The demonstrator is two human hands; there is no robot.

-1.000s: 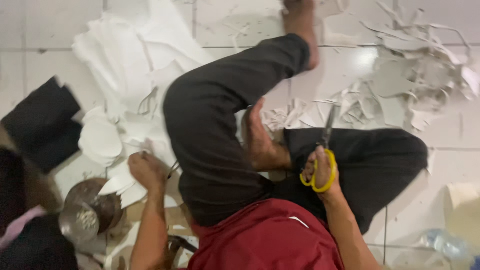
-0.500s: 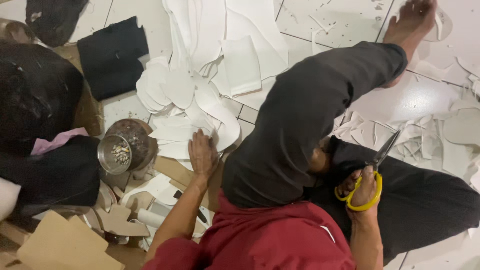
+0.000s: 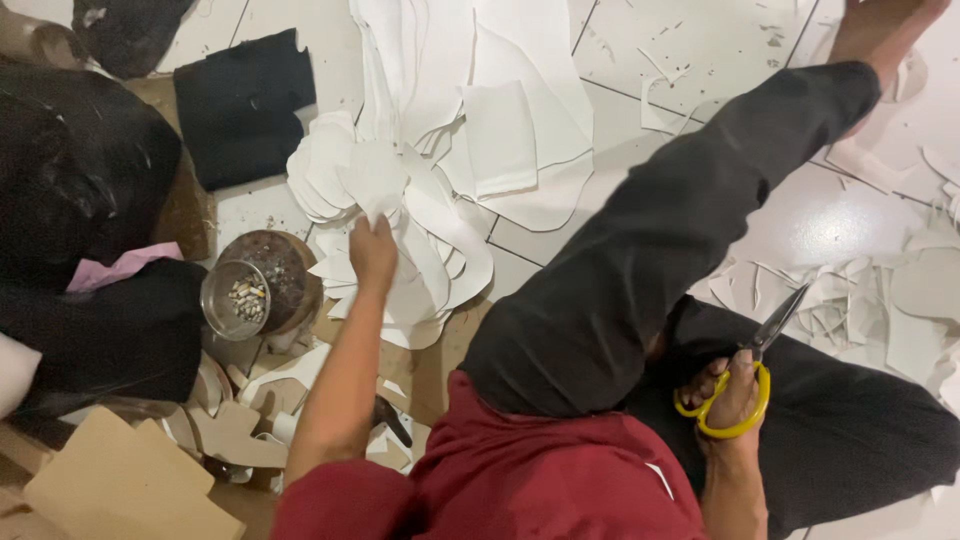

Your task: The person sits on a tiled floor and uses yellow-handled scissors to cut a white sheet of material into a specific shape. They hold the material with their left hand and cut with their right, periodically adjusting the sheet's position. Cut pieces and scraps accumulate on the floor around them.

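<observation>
I sit on a white tiled floor with my legs in black trousers (image 3: 640,270). My left hand (image 3: 373,250) reaches forward and pinches a white cut-out sheet (image 3: 372,180) lifted from a heap of white cut pieces (image 3: 440,240). My right hand (image 3: 735,395) rests by my right leg and grips yellow-handled scissors (image 3: 745,375), blades pointing up and away.
A small glass jar (image 3: 233,298) sits against a brown round tin (image 3: 285,275) left of the heap. Black fabric (image 3: 240,105) and dark bags (image 3: 85,190) lie at left. Cardboard pieces (image 3: 120,480) are at lower left. White offcuts (image 3: 850,295) litter the floor at right.
My left hand has moved forward from the floor near the tin to the white heap and taken hold of a sheet. The view has shifted; the scissors hand stays by my leg.
</observation>
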